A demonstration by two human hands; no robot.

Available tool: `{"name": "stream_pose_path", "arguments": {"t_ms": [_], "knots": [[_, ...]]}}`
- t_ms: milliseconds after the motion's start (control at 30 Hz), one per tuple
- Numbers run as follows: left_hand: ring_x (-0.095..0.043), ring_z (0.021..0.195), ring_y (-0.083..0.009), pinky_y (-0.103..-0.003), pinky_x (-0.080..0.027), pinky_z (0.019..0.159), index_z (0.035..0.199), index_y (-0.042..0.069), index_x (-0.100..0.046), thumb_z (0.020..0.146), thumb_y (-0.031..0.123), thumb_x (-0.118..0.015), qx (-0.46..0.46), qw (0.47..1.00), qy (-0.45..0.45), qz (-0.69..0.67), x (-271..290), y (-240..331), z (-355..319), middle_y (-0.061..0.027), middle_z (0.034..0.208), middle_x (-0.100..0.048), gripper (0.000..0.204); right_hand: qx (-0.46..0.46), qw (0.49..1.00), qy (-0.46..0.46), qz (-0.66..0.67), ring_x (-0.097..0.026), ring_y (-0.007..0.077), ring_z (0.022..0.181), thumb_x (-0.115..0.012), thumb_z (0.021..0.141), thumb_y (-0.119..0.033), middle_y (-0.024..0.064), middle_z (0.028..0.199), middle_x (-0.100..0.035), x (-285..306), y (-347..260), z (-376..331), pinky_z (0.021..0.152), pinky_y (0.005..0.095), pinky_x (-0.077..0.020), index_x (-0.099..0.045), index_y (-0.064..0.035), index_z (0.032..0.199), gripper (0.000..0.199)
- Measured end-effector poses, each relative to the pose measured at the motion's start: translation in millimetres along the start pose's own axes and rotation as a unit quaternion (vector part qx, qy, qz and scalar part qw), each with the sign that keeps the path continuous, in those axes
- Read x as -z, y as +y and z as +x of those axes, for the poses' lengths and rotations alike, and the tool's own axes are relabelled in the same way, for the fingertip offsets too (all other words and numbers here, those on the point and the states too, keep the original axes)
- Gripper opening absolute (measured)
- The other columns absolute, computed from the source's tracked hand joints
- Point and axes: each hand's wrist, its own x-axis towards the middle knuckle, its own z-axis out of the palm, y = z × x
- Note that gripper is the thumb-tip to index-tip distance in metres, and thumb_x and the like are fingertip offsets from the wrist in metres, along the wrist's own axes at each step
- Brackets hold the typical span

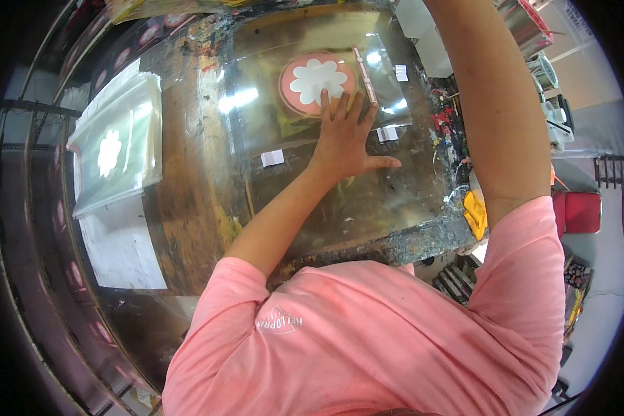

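Observation:
My left hand [344, 135] lies flat with its fingers spread, palm down. Its fingertips touch the lower right part of a pink disc [290, 87] that bears a white flower shape [317, 78]. The disc shows on or through a glossy transparent sheet [267, 66] on the worktable. Beside the disc, a thin pink-and-white printed strip [363, 76] runs at a slant. Small white tabs sit around the sheet: one tab [272, 158] left of my wrist, another tab [387, 134] near my thumb. My right arm [509, 104] reaches past the top edge, so my right hand is out of sight.
A stack of transparent sheets [135, 149] with a white flower lies at the left on white paper [121, 249]. Metal rack bars [28, 180] line the far left. A paint-stained wooden table [194, 187] carries everything. A yellow cloth [475, 213] hangs by its right edge; containers [527, 28] stand upper right.

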Motion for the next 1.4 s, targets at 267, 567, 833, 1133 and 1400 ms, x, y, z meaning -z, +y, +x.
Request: {"name": "stream_pose_path", "arguments": {"t_ms": [267,567,833,1133,1400], "knots": [[-0.068,0.117,-0.0307,-0.050,-0.047,0.114,0.141,0.007,-0.064,0.081,0.059,-0.087,0.209,0.945,0.096,-0.233,79,-12,3,-0.0161,0.128,-0.069,0.083,-0.010,0.998,0.063,0.014,-0.075,0.0409,0.084,-0.052,0.097,-0.066,0.0253,0.086,-0.074,-9,-11,-13,0.080,0.0521,-0.0585,-0.066,0.0087,0.118,0.079],[-0.072,0.114,-0.0284,-0.039,-0.057,0.097,0.138,-0.004,-0.062,0.067,0.038,-0.101,0.403,0.874,0.116,-0.247,180,-44,-86,-0.0186,0.125,-0.074,0.092,0.191,0.961,-0.187,0.073,-0.071,0.0371,0.104,-0.071,0.094,-0.033,0.0155,0.107,-0.073,-82,-4,-163,0.086,0.0535,-0.0549,-0.071,-0.0122,0.120,0.033],[-0.048,0.113,-0.0312,-0.046,-0.030,0.102,0.111,0.003,-0.074,0.047,0.068,-0.096,0.366,0.929,0.048,0.036,114,-51,-134,-0.0096,0.110,-0.052,0.094,0.049,0.977,-0.176,0.107,-0.070,0.0379,0.099,-0.066,0.098,-0.028,0.0145,0.102,-0.072,-256,52,-111,0.081,0.0537,-0.0560,-0.069,-0.0157,0.120,0.025],[-0.051,0.110,-0.0316,-0.046,-0.034,0.098,0.101,0.001,-0.070,0.045,0.065,-0.098,0.371,0.927,0.044,0.031,115,-52,-132,-0.0103,0.112,-0.054,0.089,0.058,0.992,-0.115,0.008,-0.071,0.0281,0.097,-0.070,0.093,-0.049,0.0056,0.099,-0.072,-299,50,-112,0.076,0.0456,-0.0587,-0.073,-0.0171,0.113,0.037],[-0.053,0.112,-0.0304,-0.046,-0.033,0.100,0.108,0.001,-0.072,0.048,0.065,-0.097,0.360,0.932,0.033,0.037,112,-53,-136,-0.0086,0.113,-0.057,0.091,0.042,0.977,-0.186,0.093,-0.067,0.0295,0.093,-0.080,0.085,-0.037,0.0072,0.099,-0.068,-175,-29,-247,0.075,0.0441,-0.0582,-0.070,-0.0135,0.116,0.040]]}}
